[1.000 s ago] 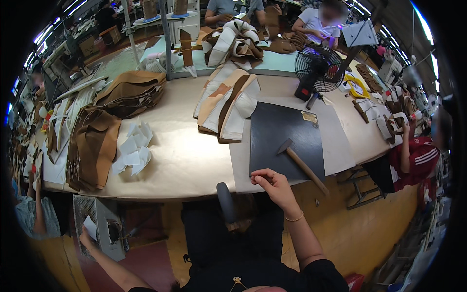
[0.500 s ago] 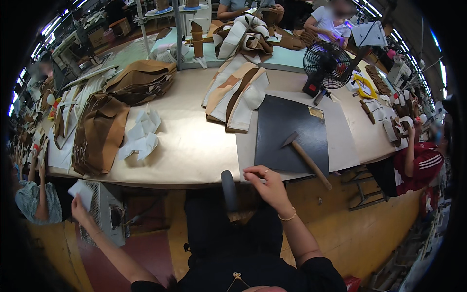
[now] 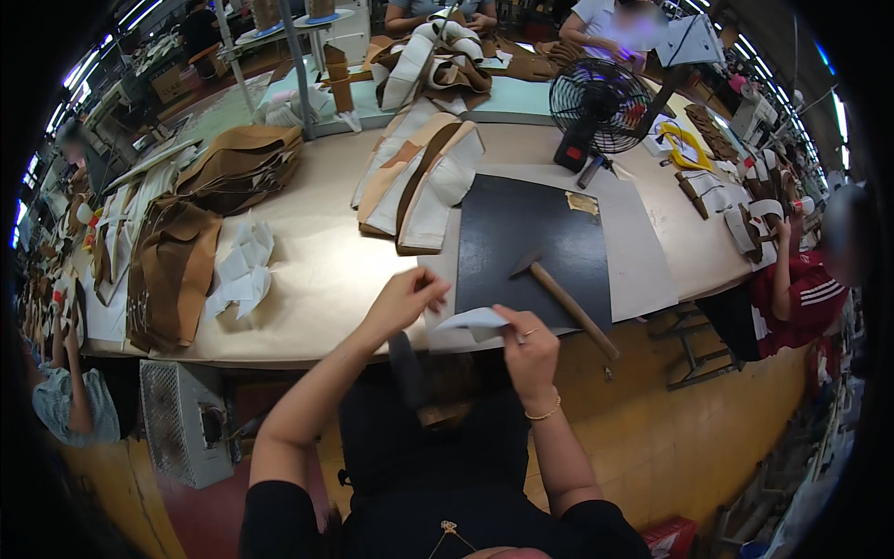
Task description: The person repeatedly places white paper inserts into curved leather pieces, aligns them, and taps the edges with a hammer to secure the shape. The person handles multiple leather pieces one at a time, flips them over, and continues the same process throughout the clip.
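Observation:
My right hand, with a bracelet at the wrist, pinches a thin white piece, like paper or backing material, at the table's front edge. Just left of it hovers my left hand, its fingers drawn together; whatever they may hold is too small to see. Beneath my hands a dark, curved upright piece stands before my lap, partly covered. A hammer with a wooden handle lies on a black board, its handle sticking out past the front edge.
Layered brown and white cut pieces lie behind my hands. Crumpled white pieces and brown stacks are to the left. A black fan stands at the back right. A perforated metal box sits below the table. Other people work around.
My left hand has come from the far left, above the metal box, to the middle. The white piece it held is now in my right hand. The view has shifted slightly.

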The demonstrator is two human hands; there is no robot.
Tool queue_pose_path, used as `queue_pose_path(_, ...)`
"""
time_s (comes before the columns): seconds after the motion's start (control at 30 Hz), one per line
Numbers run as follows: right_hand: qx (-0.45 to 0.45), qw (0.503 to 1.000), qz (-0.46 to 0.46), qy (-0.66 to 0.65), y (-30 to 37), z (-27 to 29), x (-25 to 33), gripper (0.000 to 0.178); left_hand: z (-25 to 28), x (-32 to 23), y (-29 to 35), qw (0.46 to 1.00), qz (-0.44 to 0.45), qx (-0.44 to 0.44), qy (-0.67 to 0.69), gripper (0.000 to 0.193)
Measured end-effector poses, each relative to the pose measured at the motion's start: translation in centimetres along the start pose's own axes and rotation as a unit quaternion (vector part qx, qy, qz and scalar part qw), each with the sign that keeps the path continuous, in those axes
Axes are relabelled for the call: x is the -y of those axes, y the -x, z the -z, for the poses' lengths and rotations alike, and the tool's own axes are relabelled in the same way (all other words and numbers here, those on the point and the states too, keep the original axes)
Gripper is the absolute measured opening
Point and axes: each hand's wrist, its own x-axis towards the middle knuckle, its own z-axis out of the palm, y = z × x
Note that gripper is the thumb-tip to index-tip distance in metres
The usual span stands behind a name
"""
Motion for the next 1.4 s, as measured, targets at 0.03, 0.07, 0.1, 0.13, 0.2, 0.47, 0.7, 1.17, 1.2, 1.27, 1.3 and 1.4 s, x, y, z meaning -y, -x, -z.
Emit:
queue_pose_path(0.03, -0.012, 0.997, -0.065, -0.036, 0.0, 1.0, -0.7, 0.017, -0.3, 0.2, -2.8, 0.986, -0.083, -0.036, -0.141, 0.029)
queue_pose_path(0.07, -0.034, 0.991, -0.110, -0.070, 0.2, 1.3, -1.6, 0.014, -0.4, 0.4, -5.6, 0.942, -0.165, -0.074, -0.282, 0.034)
queue_pose_path(0.1, -0.054, 0.981, -0.153, -0.106, 0.8, 1.3, -2.6, 0.013, -0.5, 0.8, -8.3, 0.890, -0.214, -0.136, -0.378, 0.037)
queue_pose_path(0.13, -0.076, 0.967, -0.196, -0.141, 1.2, 1.3, -3.3, 0.013, -0.5, 1.1, -10.7, 0.822, -0.260, -0.196, -0.468, 0.041)
queue_pose_path(0.2, -0.047, 0.941, -0.282, -0.180, 1.7, 1.8, -3.1, 0.023, 0.0, 0.9, -14.7, 0.699, -0.288, -0.234, -0.612, 0.046)
queue_pose_path(0.47, 0.003, 0.915, -0.332, -0.231, 2.6, 3.0, -4.4, 0.031, -0.4, -0.2, -19.5, 0.606, -0.245, -0.283, -0.702, 0.026)
queue_pose_path(0.7, 0.004, 0.856, -0.361, -0.370, 2.5, 3.4, -3.3, 0.021, 8.3, -6.0, -16.7, 0.719, -0.268, -0.303, -0.565, 0.023)
queue_pose_path(1.17, 0.063, 0.817, -0.358, -0.447, 2.7, 1.5, 1.8, 0.026, 10.7, 3.3, 8.6, 0.916, 0.033, -0.327, -0.228, 0.051)
queue_pose_path(1.2, 0.063, 0.816, -0.359, -0.449, 2.7, 1.4, 2.1, 0.027, 10.8, 4.6, 8.7, 0.938, -0.020, -0.333, -0.097, 0.051)
queue_pose_path(1.27, 0.069, 0.812, -0.354, -0.458, 2.8, 1.4, 2.3, 0.029, 11.3, 7.0, 9.2, 0.923, -0.123, -0.324, 0.164, 0.054)
queue_pose_path(1.3, 0.071, 0.812, -0.351, -0.461, 2.9, 1.4, 2.3, 0.030, 11.4, 6.8, 9.7, 0.894, -0.158, -0.276, 0.316, 0.050)
queue_pose_path(1.4, 0.093, 0.810, -0.356, -0.457, 3.1, 1.7, 2.6, 0.030, 13.5, 5.6, 8.0, 0.824, -0.150, -0.386, 0.387, 0.041)
